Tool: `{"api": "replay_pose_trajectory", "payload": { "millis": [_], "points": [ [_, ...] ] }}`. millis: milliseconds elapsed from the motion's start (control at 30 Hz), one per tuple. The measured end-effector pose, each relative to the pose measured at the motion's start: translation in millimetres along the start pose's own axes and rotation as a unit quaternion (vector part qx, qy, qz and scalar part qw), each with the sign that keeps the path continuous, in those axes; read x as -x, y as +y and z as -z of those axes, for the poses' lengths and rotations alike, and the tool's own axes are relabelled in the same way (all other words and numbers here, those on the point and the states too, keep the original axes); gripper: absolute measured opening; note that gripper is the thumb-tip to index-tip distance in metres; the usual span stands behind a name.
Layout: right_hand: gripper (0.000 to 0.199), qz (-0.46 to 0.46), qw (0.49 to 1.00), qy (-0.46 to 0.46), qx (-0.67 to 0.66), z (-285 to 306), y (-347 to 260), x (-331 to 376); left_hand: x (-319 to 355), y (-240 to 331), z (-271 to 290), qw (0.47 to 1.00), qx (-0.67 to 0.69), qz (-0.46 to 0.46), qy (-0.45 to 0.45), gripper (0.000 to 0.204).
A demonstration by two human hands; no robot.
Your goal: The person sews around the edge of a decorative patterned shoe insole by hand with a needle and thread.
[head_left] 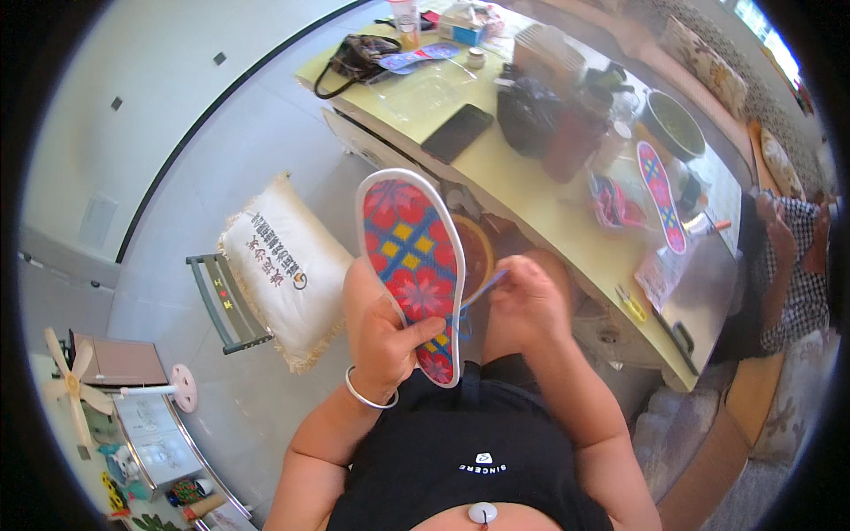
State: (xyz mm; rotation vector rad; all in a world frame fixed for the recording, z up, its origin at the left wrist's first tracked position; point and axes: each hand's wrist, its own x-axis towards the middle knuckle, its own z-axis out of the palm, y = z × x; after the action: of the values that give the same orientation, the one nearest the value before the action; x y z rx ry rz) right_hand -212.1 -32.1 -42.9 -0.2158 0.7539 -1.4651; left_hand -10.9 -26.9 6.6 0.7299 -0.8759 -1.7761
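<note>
My left hand (382, 341) grips the narrow lower end of an embroidered insole (412, 234), thumb lying across its face. The insole has a white edge and red flowers with yellow crosses on blue-grey. To its right my right hand (531, 301) is closed, pinching a thin purple-blue object (489, 285) that points toward the insole's edge. Its exact kind is too small to make out. A loop of blue thread (466, 326) shows by that edge. A similar insole (660, 196) lies on the table at the right.
On the long yellow table (540, 199) are a black phone (457, 133), a black plastic bag (529, 115), a bowl (675, 124) and yellow-handled scissors (630, 303). A chair with a cream cushion (283, 265) stands left. Another person in checked clothing (792, 274) sits at the right.
</note>
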Motion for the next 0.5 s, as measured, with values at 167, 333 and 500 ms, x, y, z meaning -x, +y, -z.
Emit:
{"api": "replay_pose_trajectory", "payload": {
  "millis": [167, 333, 500],
  "points": [
    [0.014, 0.078, 0.940, -0.156, -0.292, 85.0, -122.8, 5.0, -12.6, 15.8, 25.7, 0.995, 0.079, 0.004, 0.062, 0.046],
    [0.007, 0.283, 0.940, -0.098, -0.165, 165.9, -320.5, 81.2, -8.2, 32.5, 77.4, 0.983, 0.039, -0.052, 0.174, 0.034],
    [0.008, 0.549, 0.834, 0.044, 0.031, 165.9, -348.3, 152.9, 3.9, 35.4, 88.5, 0.974, 0.000, -0.075, 0.214, 0.037]
  ]
}}
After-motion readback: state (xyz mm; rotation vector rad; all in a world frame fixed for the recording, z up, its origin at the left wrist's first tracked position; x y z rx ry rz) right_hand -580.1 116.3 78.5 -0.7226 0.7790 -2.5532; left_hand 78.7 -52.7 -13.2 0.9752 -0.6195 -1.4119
